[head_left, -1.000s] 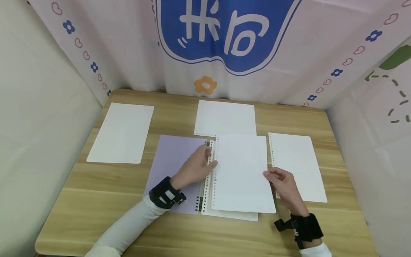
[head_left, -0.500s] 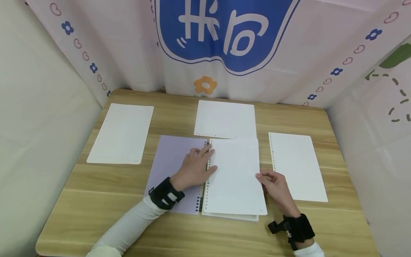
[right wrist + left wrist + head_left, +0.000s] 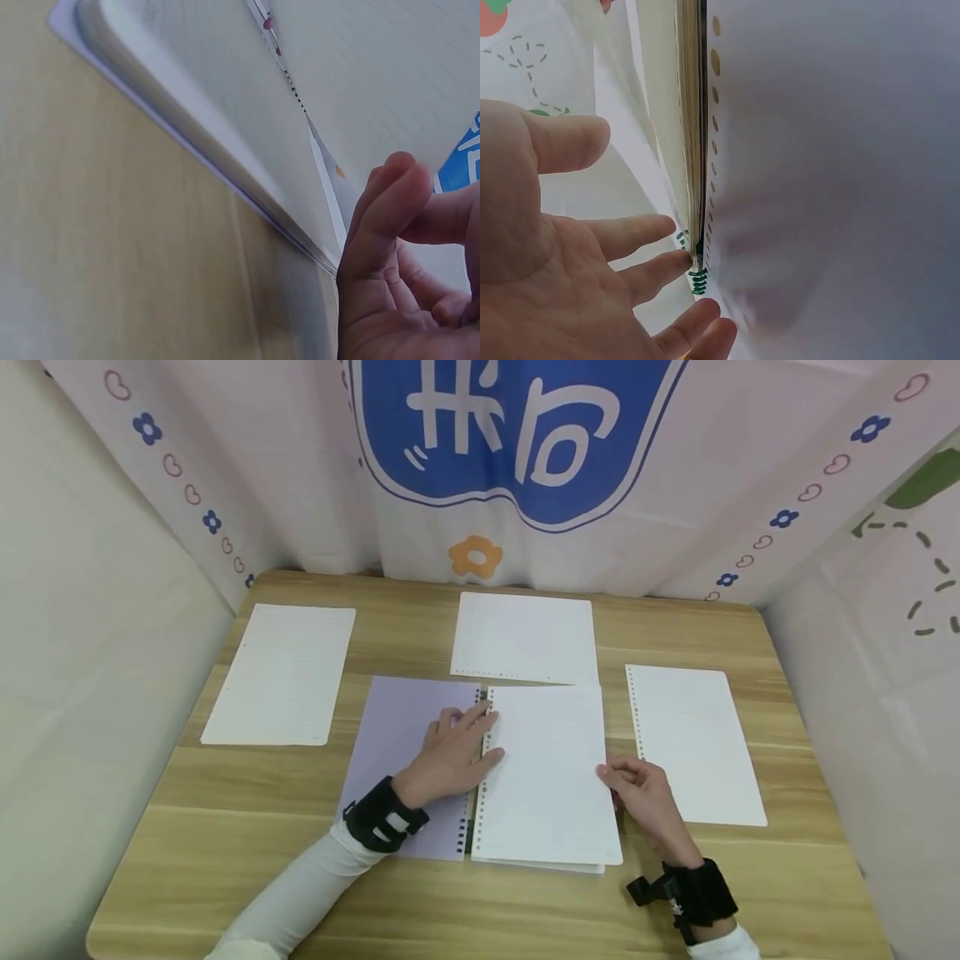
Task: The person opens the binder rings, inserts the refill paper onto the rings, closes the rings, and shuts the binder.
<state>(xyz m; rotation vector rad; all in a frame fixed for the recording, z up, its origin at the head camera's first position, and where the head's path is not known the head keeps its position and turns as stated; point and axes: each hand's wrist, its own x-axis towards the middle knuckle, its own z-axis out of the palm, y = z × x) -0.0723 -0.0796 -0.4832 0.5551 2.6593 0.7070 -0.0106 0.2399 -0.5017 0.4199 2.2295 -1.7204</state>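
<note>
An open loose-leaf notebook lies on the table, its purple cover (image 3: pixel 401 718) turned to the left. Above its right-hand pages is a loose punched sheet (image 3: pixel 547 777) with faint ruled lines. My right hand (image 3: pixel 647 793) pinches that sheet's right edge between thumb and fingers; in the right wrist view the sheet (image 3: pixel 360 67) rises above the page stack (image 3: pixel 191 142). At the spine, my left hand (image 3: pixel 447 764) has its fingers extended, fingertips at the sheet's row of holes. Green binding rings (image 3: pixel 698 282) show near those fingertips in the left wrist view.
One sheet (image 3: pixel 277 677) lies on the far left of the wooden table (image 3: pixel 187 835). Another sheet (image 3: pixel 525 635) is behind the notebook, a third sheet (image 3: pixel 697 743) to its right. A printed cloth (image 3: pixel 420 543) hangs along the back edge.
My right hand has brought the sheet leftward and down over the notebook's pages, its holes now at the spine. My left hand's fingers have spread onto the sheet's punched edge.
</note>
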